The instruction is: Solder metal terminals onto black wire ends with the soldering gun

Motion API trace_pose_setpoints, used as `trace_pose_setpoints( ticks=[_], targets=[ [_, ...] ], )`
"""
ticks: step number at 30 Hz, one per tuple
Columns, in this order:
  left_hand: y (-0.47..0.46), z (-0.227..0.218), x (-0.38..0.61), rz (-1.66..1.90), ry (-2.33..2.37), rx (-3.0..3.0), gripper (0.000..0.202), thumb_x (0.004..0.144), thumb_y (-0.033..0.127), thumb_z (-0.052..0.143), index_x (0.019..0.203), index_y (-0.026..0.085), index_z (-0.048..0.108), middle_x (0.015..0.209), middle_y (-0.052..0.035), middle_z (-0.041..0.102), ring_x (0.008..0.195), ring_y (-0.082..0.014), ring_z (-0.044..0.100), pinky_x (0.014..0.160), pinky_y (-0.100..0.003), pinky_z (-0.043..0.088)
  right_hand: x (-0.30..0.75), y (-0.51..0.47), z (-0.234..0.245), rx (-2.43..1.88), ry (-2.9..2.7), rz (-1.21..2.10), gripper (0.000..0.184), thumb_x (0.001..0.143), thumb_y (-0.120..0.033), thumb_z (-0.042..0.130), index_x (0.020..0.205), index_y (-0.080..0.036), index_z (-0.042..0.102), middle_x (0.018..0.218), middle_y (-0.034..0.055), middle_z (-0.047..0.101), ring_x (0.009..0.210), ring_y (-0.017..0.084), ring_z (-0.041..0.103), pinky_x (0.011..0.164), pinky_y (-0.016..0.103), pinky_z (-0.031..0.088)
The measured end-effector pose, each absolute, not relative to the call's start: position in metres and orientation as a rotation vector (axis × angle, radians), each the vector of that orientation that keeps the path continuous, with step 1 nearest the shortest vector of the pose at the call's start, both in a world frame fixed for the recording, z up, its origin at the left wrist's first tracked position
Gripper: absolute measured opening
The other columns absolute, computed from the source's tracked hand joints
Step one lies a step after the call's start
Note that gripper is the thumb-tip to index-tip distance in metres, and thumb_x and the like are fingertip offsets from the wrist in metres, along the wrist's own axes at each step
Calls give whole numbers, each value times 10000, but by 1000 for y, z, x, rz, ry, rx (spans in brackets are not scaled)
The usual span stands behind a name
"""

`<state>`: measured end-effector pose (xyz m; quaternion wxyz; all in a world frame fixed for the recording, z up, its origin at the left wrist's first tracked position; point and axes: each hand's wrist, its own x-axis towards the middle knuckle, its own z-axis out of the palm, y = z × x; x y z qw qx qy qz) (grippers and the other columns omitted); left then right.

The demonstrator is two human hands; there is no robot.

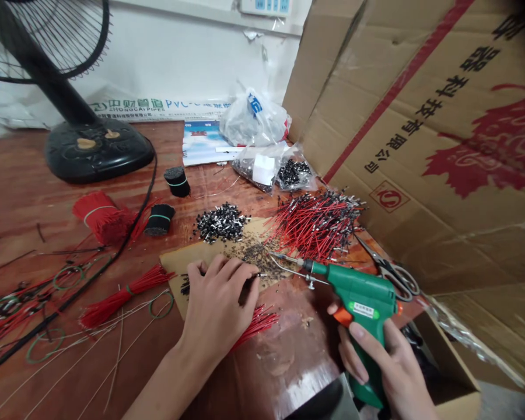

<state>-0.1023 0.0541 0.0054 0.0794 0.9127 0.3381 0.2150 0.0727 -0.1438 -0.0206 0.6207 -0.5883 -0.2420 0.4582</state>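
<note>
My left hand (221,297) is over a piece of cardboard (188,256), thumb and fingertips pinched on a small black part with a silvery end (261,275). A bundle of cut red wires (260,324) lies partly hidden under that hand. My right hand (394,356) grips the handle of a green soldering gun (361,286), a finger at its orange trigger (343,317). The gun's metal tip points left, a short way above and right of the pinched part. Dark burnt-looking specks cover the cardboard by the tip.
Beyond my hands are a pile of black-and-silver parts (222,223) and a heap of red wires with dark ends (319,224). Scissors (391,271) lie right, beside a large carton (437,134). Tied red wires (126,294), a fan (96,146) and its cord occupy the left.
</note>
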Motion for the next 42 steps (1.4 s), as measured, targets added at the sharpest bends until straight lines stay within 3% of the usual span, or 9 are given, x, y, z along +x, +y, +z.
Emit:
trace_pose_setpoints(
  ticks=[9,14,19,23,27,32,42],
  targets=[
    [59,0,-99,663,1000,2794,78,904,200,565,885,235,633,905,13,675,895,-213,572,814,-422,239,67,-140,-24,-1232,-501,1006,200,1017,-343,489,1083,-154,487,552,-32,443,477,90,396,523,236,363],
    [58,-1,-96,620,1019,2814,107,920,262,548,886,221,640,893,-11,688,902,-228,568,808,-413,235,66,-138,-20,-1219,-505,964,263,1005,-335,515,1166,-130,477,543,-36,440,468,96,396,504,237,358],
    [60,13,-102,640,1012,2782,108,921,290,556,953,230,640,930,3,699,910,-214,580,804,-390,246,65,-134,-13,-1159,-467,953,258,990,-336,542,1123,-119,499,537,-38,427,447,86,374,473,229,332],
    [62,38,-125,343,764,2725,118,931,336,550,939,247,628,952,42,679,901,-170,589,792,-351,273,66,-135,-14,-1149,-489,950,236,993,-311,539,1137,-128,503,541,-37,432,452,91,386,472,235,343],
    [54,46,-146,81,689,2757,101,912,315,567,907,248,643,910,47,665,874,-182,587,842,-386,256,69,-137,-16,-1152,-529,969,178,1010,-294,508,1119,-153,501,547,-34,445,466,102,411,488,245,361],
    [45,35,-149,30,679,2765,134,933,247,520,873,228,638,880,38,648,823,-173,568,811,-383,261,70,-136,-14,-1154,-543,972,130,1017,-277,492,1096,-175,504,546,-34,448,467,102,418,479,237,345],
    [44,34,-149,76,647,2788,145,945,225,488,853,199,596,841,32,628,782,-166,550,826,-385,260,71,-137,-13,-1147,-538,1008,205,1015,-285,493,1173,-157,513,548,-31,438,466,107,394,475,254,338]
  ],
)
